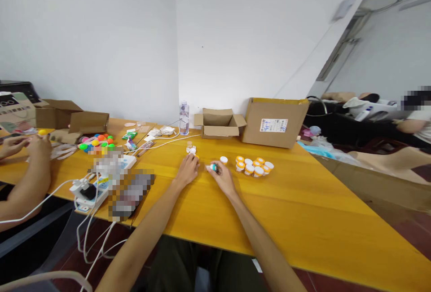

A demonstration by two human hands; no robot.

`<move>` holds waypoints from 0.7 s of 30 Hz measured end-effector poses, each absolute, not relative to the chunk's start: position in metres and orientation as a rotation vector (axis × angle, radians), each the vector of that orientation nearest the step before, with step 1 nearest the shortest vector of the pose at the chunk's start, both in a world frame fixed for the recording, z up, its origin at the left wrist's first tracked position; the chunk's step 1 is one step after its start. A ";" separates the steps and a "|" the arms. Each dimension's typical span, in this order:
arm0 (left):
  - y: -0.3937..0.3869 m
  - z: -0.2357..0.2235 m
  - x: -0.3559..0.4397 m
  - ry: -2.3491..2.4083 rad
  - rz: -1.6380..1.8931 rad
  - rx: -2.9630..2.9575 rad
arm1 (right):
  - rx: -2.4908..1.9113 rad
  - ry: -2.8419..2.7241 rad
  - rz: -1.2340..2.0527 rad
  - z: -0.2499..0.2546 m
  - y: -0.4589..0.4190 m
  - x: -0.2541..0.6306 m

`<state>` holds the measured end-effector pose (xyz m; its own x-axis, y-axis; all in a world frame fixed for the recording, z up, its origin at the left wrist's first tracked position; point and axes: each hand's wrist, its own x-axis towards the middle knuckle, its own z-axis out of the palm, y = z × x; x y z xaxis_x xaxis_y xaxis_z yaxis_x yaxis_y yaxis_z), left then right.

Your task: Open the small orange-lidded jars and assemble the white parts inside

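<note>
My right hand [223, 179] is closed round a small white and teal piece [213, 167], which shows between thumb and fingers; its exact kind is too small to make out. Just beyond that hand stands one small white-topped tub [223, 160]. To its right several similar small tubs [258, 170] with orange rims and white tops sit in a cluster. My left hand [187, 170] rests on the table with bent fingers, touching the near side of some small white pieces [191, 150]. A bit of orange shows by its fingertips; what lies beneath them is hidden.
An open carton [220, 131] and a larger closed box [274, 123] stand by the wall, beside a clear bottle [184, 117]. Leftward are a power strip [124, 164] with cables, a blurred phone-like slab [133, 195], colourful balls [97, 142] and another person's hands [37, 148].
</note>
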<state>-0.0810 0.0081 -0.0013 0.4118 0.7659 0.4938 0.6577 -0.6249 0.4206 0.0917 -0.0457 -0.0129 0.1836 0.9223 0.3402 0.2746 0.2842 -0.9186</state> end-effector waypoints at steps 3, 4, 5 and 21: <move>0.013 -0.002 -0.080 1.292 0.983 2.470 | -1.207 -1.306 0.703 -0.013 -0.045 0.091; 0.015 -0.002 -0.080 1.298 0.977 2.458 | -1.199 -1.294 0.709 -0.013 -0.045 0.091; 0.016 -0.002 -0.080 1.299 0.976 2.446 | -1.193 -1.284 0.715 -0.014 -0.044 0.091; -0.011 0.020 -0.069 0.824 0.953 2.000 | -1.049 -1.132 0.990 -0.002 -0.049 0.094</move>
